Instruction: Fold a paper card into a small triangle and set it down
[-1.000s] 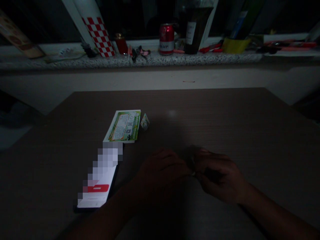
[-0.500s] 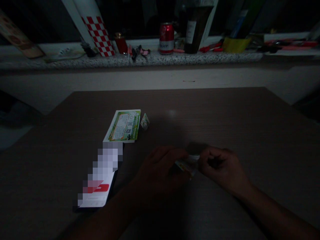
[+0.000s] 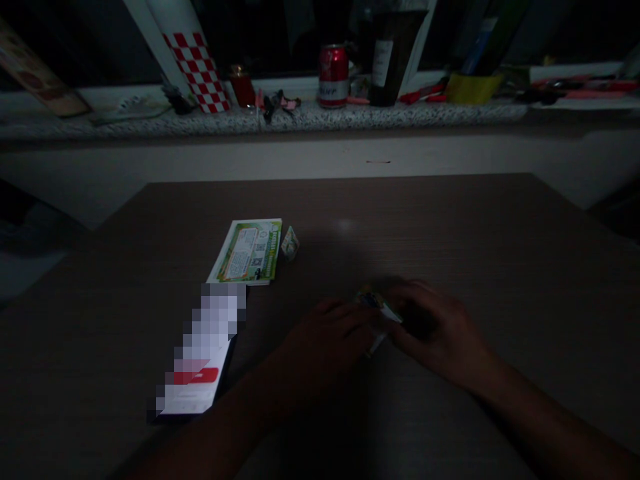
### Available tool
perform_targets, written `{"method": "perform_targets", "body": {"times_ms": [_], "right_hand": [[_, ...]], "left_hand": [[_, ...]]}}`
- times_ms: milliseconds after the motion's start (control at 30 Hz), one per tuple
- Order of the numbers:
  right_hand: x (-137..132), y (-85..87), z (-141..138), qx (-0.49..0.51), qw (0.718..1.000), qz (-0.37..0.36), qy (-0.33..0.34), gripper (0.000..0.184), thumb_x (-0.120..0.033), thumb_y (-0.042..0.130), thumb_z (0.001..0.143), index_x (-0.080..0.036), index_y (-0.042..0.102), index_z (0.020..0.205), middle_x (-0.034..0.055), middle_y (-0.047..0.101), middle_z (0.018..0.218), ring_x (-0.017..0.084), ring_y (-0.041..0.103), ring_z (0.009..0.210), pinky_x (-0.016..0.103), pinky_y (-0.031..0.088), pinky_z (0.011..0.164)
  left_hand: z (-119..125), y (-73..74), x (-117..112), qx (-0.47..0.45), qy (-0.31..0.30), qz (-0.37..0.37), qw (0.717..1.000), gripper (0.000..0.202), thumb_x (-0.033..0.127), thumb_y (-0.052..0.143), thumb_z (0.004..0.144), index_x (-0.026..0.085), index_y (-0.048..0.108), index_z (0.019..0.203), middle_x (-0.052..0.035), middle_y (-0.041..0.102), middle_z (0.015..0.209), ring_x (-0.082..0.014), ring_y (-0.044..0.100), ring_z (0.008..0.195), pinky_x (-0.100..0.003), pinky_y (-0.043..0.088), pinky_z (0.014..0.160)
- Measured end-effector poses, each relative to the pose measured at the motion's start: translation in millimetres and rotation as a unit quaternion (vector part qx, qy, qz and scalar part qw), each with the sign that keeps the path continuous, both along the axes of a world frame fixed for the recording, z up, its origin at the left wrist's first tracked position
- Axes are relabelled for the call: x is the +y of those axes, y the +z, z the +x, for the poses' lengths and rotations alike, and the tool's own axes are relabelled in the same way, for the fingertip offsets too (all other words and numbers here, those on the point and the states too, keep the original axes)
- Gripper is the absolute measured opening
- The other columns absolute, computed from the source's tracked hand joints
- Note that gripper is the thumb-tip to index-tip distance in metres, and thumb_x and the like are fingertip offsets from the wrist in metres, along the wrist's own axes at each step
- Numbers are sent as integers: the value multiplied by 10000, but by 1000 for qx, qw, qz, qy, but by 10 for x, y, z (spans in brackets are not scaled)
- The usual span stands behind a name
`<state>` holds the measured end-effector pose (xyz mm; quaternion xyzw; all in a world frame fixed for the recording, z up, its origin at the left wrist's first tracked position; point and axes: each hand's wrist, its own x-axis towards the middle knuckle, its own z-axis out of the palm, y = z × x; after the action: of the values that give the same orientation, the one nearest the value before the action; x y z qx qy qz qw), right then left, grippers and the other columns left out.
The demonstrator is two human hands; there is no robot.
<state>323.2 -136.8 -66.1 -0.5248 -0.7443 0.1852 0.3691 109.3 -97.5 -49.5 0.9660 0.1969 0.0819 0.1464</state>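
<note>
A small folded piece of printed paper (image 3: 384, 308), green and dark blue on one face and white elsewhere, is between my hands just above or on the table. My left hand (image 3: 330, 343) covers its left part, fingers bent over it. My right hand (image 3: 437, 327) has its thumb and curled fingers at the paper's right edge. Shadow and the fingers hide much of the paper, and the exact grip is dim. Farther back, a small folded paper piece (image 3: 290, 244) stands beside a stack of green printed sheets (image 3: 247, 252).
A phone with a lit screen (image 3: 193, 393) lies left, near my left forearm. Behind the brown table (image 3: 425, 213), a granite sill (image 3: 300, 119) bears a red can (image 3: 333, 77), a red-and-white checkered tube (image 3: 200, 70), a dark cup (image 3: 395, 60) and a yellow holder (image 3: 473, 89).
The paper has turned, now showing a dark blue and green face and a white flap. My left hand has flattened over it; my right fingers have opened out from a tight pinch.
</note>
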Motion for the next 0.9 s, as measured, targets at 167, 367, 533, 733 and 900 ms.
{"method": "perform_targets", "body": {"times_ms": [167, 367, 533, 733, 900], "right_hand": [[13, -14, 3, -82, 995, 47, 37, 266, -143, 645, 812, -223, 635, 1066, 89, 617, 1142, 255, 554, 1106, 428, 466, 909], [33, -79, 36, -109, 992, 4, 62, 231, -173, 652, 821, -235, 665, 1043, 78, 651, 1085, 263, 571, 1081, 461, 442, 918], [38, -59, 42, -112, 990, -34, 77, 197, -169, 652, 816, -225, 665, 1005, 81, 650, 1051, 259, 570, 1064, 458, 433, 918], [32, -41, 33, -106, 991, -35, 77, 227, -208, 685, 792, -232, 668, 1017, 76, 644, 1052, 259, 576, 1060, 442, 436, 909], [22, -19, 19, -119, 988, -50, 83, 232, -206, 689, 782, -254, 673, 1009, 59, 631, 1060, 257, 563, 1075, 443, 415, 921]], "left_hand": [[-12, -28, 1, 5, -16, -36, 999, 345, 83, 514, 894, 194, 521, 1221, -52, 526, 1398, -186, 431, 1324, -390, 290, 1107], [-70, -40, 48, 2, -19, -65, 998, 476, 68, 506, 895, 243, 441, 1332, -23, 521, 1412, -148, 418, 1339, -412, 209, 1154], [-130, -36, 81, -15, -29, -51, 998, 425, 76, 522, 887, 256, 509, 1271, -30, 580, 1351, -175, 471, 1300, -454, 214, 1146], [-152, -2, 96, -13, -30, -27, 999, 361, 98, 547, 891, 274, 571, 1205, -14, 626, 1285, -182, 522, 1244, -448, 261, 1119], [-142, 61, 114, -13, -44, -10, 999, 268, 126, 568, 881, 252, 620, 1112, -18, 663, 1185, -201, 559, 1166, -449, 286, 1093]]}}
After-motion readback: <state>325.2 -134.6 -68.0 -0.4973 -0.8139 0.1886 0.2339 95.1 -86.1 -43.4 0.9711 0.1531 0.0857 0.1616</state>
